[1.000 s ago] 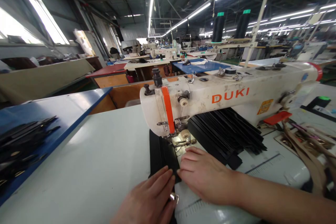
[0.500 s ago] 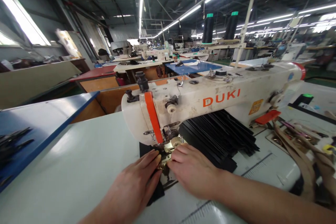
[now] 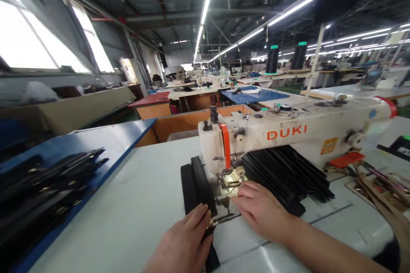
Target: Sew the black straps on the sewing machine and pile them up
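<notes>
My left hand is closed on a black strap, whose folded length lies on the pale table left of the needle. A small shiny metal piece shows by my left fingertips. My right hand is beside the presser foot of the white DUKI sewing machine. Its fingers are bent and pressed together, and whatever they hold, if anything, is hidden. The strap lies to the left of the presser foot. Behind my right hand, a stack of black strips lies under the machine's arm.
At left, a blue table bears a pile of black pieces with metal fittings. Tan straps lie at right near a red lever. Black thread cones stand behind the machine.
My left hand has drawn the black strap left, away from the presser foot. My right hand stays near the needle. The view has turned left, showing more of the blue table.
</notes>
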Motion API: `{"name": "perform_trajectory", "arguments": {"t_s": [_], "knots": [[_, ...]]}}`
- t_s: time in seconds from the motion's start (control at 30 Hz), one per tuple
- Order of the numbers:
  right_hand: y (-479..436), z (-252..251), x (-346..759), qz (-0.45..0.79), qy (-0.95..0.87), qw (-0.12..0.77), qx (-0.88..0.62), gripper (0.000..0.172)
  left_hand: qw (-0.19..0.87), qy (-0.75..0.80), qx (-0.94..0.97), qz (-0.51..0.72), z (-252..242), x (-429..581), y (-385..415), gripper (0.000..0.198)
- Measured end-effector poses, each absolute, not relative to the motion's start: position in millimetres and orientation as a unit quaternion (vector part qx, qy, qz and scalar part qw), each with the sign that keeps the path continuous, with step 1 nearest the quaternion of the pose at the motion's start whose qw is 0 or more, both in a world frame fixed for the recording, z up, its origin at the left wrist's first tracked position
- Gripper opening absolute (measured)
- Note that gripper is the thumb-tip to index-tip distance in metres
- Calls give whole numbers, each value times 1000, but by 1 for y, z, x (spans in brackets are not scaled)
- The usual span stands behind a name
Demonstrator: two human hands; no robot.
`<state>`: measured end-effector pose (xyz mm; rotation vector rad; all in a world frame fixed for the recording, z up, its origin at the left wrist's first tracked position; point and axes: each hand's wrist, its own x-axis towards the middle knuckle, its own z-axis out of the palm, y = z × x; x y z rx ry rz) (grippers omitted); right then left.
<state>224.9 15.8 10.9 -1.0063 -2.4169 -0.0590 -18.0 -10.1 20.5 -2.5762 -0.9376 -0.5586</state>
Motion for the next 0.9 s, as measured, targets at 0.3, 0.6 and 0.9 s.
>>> {"name": "perform_trajectory", "arguments": {"t_s": [0.3, 0.6, 0.9], "knots": [[11, 8, 224, -4, -892, 298, -339, 22, 38, -380, -922, -62, 58, -37, -40, 63], [12, 5, 227, -39, -874, 318, -367, 19, -121, -387, -907, 114, 102, 8, -11, 37], [11, 3, 227, -11, -873, 329, -359, 21, -265, -576, -769, -85, 96, -63, 10, 10]]}}
